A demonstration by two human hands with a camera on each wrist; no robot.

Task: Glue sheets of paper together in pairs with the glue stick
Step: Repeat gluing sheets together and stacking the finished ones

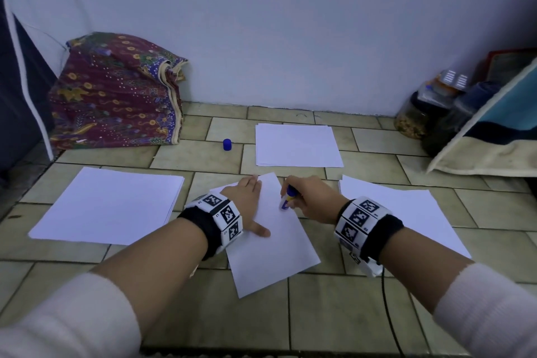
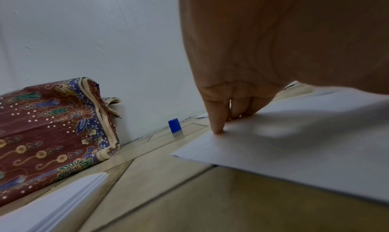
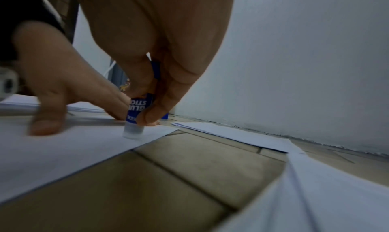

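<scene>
A white sheet of paper lies tilted on the tiled floor in front of me. My left hand presses flat on its upper left part, fingers straight and thumb spread. My right hand grips a blue and white glue stick with its tip down on the sheet near the right edge. In the right wrist view the fingers pinch the glue stick just above its clear end. The blue cap stands apart on the floor, also seen as the cap near the wall.
Three paper stacks lie around: a stack on the left, a stack at the back, a stack on the right. A folded batik cloth leans on the wall at left. Jars and a towel stand at right.
</scene>
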